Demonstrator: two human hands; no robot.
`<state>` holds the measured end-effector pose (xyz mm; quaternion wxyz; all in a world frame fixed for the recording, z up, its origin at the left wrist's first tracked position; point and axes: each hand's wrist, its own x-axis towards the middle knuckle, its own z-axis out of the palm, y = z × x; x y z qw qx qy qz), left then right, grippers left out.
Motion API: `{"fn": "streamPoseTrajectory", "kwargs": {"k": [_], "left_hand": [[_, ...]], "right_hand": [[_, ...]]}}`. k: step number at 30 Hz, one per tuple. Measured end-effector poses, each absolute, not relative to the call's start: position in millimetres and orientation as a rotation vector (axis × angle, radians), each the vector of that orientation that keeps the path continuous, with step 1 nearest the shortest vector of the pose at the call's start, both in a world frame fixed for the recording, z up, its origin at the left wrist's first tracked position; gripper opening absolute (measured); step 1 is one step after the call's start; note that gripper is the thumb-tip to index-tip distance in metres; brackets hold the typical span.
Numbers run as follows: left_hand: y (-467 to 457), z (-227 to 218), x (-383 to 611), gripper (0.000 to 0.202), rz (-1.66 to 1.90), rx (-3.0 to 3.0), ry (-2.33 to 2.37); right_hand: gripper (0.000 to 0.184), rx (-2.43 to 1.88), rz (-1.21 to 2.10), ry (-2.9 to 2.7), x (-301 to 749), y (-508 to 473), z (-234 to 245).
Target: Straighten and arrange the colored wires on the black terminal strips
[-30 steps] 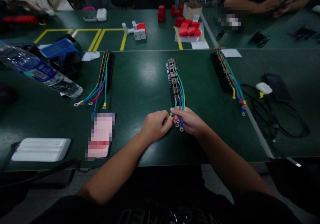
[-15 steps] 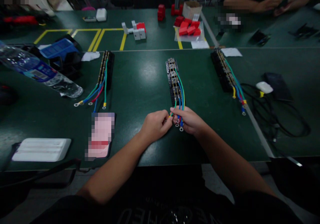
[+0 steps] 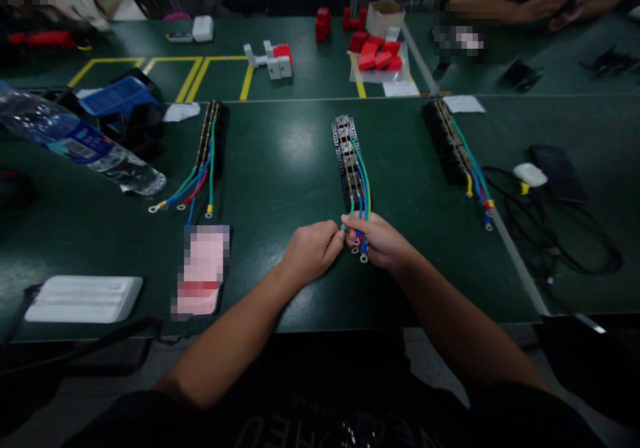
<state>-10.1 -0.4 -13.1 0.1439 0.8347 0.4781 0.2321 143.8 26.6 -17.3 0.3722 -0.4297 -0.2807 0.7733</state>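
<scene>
A black terminal block (image 3: 349, 158) lies lengthwise before me, with green, blue and other coloured wires (image 3: 365, 181) running from it toward my hands. My right hand (image 3: 383, 240) is closed around the bundle near its end, and several ring terminals (image 3: 363, 257) stick out below the fingers. My left hand (image 3: 314, 249) is closed in a pinch on the end of a green wire (image 3: 351, 209), right beside the right thumb. The tip of that wire is hidden by the left fingers.
Similar wired blocks lie at left (image 3: 213, 138) and right (image 3: 447, 141). A phone (image 3: 205, 268), a white power bank (image 3: 83, 299) and a water bottle (image 3: 85, 143) are on the left. Red parts (image 3: 380, 56) lie behind. Black cables (image 3: 560, 225) lie at right. Another person's hands (image 3: 565, 11) show at upper right.
My left fingers have closed a little further over the green wire's end, covering its yellow part. Both hands otherwise stay in place.
</scene>
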Motion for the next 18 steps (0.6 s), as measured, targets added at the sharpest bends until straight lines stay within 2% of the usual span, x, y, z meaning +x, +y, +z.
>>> {"fn": "streamPoseTrajectory", "kwargs": {"k": [8, 18], "left_hand": [[-3.0, -9.6, -9.5, 0.025, 0.770, 2.269, 1.361], [-1.6, -11.4, -10.3, 0.027, 0.723, 2.332, 1.383]], "right_hand": [[0.026, -1.118, 1.982, -0.699, 143.9, 25.9, -16.7], [0.027, -1.079, 1.988, -0.721, 145.1, 26.3, -20.1]]}}
